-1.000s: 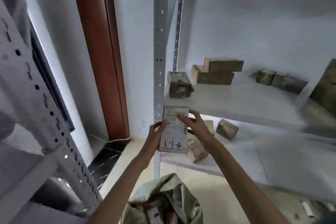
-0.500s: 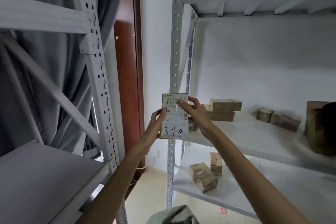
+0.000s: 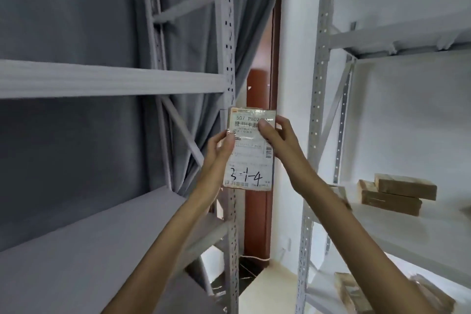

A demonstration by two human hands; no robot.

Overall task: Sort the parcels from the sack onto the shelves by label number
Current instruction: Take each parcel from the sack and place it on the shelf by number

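Head view: flat parcel (image 3: 249,148) held upright in mid-air at centre frame, label facing the camera, handwritten "3-1-4" along its lower part, barcode and printed text above. Left hand (image 3: 219,151) gripping the parcel's left edge, thumb on the label face, fingers curled behind. Right hand (image 3: 275,135) pinching the upper right corner, thumb across the barcode, fingers wrapped round the right edge. Both bare forearms reaching up from the bottom of the frame.

Behind the parcel, perforated grey upright (image 3: 230,41) of the left shelving unit, with a grey shelf board (image 3: 84,232) low on the left and a beam (image 3: 109,78) above it. Grey curtain (image 3: 198,41) hanging behind that unit. Reddish-brown door frame (image 3: 256,224) in the gap between the two units, against a white wall.

On the right, second shelving unit with white shelf (image 3: 407,232); two brown cardboard boxes (image 3: 397,192) stacked on it, well apart from the held parcel. More brown boxes (image 3: 349,293) on the shelf below, partly hidden by the right forearm and blurred.
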